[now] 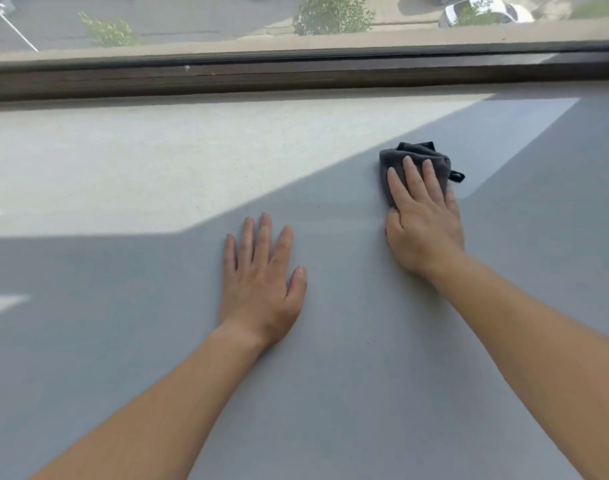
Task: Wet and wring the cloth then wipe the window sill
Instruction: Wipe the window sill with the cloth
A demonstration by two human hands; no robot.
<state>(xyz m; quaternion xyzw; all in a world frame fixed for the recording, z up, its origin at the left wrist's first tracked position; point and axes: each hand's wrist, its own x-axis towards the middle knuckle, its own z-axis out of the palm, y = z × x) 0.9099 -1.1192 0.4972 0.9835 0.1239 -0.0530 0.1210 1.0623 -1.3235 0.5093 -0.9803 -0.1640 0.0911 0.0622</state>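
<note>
On the wide grey window sill (157,341), the left hand (261,282) is lying flat near the middle, fingers straight and spread, holding nothing. Farther right, the right hand (422,220) is pressing straight fingers onto the crumpled dark grey cloth (417,157), below the dark window frame (296,77).

No readable text, label, brand, number or sign shows anywhere.

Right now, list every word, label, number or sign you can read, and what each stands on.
None: no readable text in view.
The cloth has a black loop, with no print visible.
The sill and frame show no lettering.
The car outside is too small and blurred for any plate.
</note>
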